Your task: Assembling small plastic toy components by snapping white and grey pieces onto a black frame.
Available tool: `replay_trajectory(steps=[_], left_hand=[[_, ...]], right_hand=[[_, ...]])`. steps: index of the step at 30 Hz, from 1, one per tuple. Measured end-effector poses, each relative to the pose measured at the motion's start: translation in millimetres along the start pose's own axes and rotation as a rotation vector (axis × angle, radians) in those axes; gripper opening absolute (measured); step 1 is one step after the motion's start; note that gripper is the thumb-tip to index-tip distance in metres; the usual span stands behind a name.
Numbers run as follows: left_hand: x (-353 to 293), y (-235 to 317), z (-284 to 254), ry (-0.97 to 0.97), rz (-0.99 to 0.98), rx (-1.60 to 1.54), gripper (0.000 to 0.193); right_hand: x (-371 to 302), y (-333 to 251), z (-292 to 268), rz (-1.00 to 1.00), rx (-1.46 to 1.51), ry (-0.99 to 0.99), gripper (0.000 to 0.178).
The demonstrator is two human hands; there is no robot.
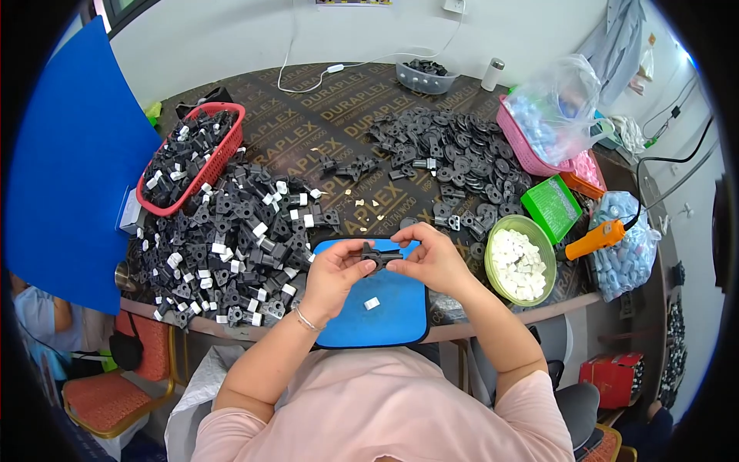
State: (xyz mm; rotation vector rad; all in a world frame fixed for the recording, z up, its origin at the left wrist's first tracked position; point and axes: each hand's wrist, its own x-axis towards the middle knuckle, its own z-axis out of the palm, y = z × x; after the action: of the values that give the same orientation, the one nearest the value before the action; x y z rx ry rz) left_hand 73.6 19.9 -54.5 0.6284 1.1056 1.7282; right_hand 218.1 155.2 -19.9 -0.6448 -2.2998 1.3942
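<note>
Above a blue mat (400, 316), I hold a black plastic part (377, 257) between both hands. My left hand (339, 271) grips its left end, thumb in front. With thumb and fingers, my right hand (433, 258) pinches the narrower right end. One small white plastic piece (372, 303) lies on the mat below my hands. To the left spreads a big pile of black parts with white pieces on them (231, 246). A green bowl (551, 269) of similar white pieces stands right of my right hand.
A red basket (235, 127) of black parts stands at the left beside a blue panel (77, 162). Loose black round parts (477, 154) cover the far right. Beyond the bowl are a green tray (566, 196), an orange-handled tool (596, 240), a pink basket (523, 146) and a clear tub (427, 81).
</note>
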Motion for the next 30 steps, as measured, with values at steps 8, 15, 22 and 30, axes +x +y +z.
replay_trajectory(steps=[8,15,22,30], left_hand=[[-3,4,4,0.019,-0.053,-0.006,0.025],[-5,-3,4,-0.014,0.051,0.127,0.026],[-4,7,-11,-0.087,0.021,0.232,0.028],[1,19,-23,0.072,0.063,0.297,0.029]], right_hand=[[-3,13,2,0.182,0.302,-0.143,0.03],[-11,17,10,0.106,0.374,-0.074,0.02],[-16,34,22,0.113,0.245,-0.172,0.038],[-35,46,59,-0.164,-0.409,-0.269,0.024]])
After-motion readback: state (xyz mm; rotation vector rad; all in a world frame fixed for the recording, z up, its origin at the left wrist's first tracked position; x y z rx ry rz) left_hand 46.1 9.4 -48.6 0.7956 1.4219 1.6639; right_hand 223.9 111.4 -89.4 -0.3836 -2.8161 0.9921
